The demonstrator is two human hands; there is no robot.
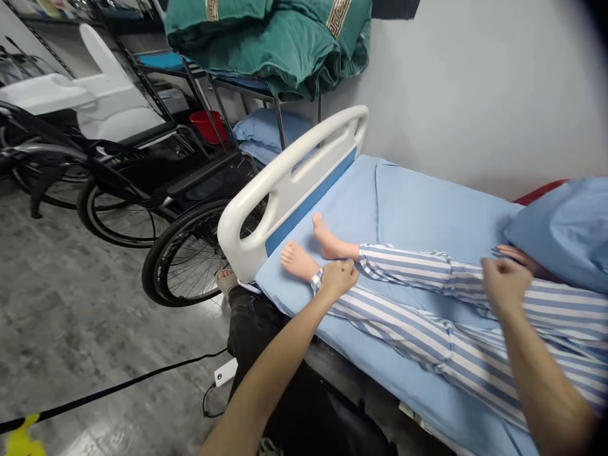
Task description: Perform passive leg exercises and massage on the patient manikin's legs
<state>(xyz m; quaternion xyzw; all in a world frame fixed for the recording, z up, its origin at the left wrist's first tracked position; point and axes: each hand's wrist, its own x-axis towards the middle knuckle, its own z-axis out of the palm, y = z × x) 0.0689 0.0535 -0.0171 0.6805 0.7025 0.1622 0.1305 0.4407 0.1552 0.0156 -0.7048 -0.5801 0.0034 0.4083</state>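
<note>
Two bare feet, the near foot point(297, 259) and the far foot point(327, 237), stick out of blue-and-white striped trousers point(399, 310) on a figure lying on the bed; their smooth look is like a manikin's. My left hand point(339, 277) is closed in a fist at the near trouser leg, just above the ankle. I cannot tell whether it presses on the cloth or hovers over it. Farther up the legs, my right hand point(506, 284) makes a fist above the far thigh, slightly blurred. Nothing shows in either fist. Beside it, the figure's hand point(520, 256) is partly under a blue cover point(565, 228).
A white bed end board point(294, 164) stands past the feet, with a wheelchair point(190, 259) close behind it. Green bedding point(285, 47) lies on a rack. A black cable point(128, 380) crosses the floor towards a white device point(225, 372). A wall borders the bed's far side.
</note>
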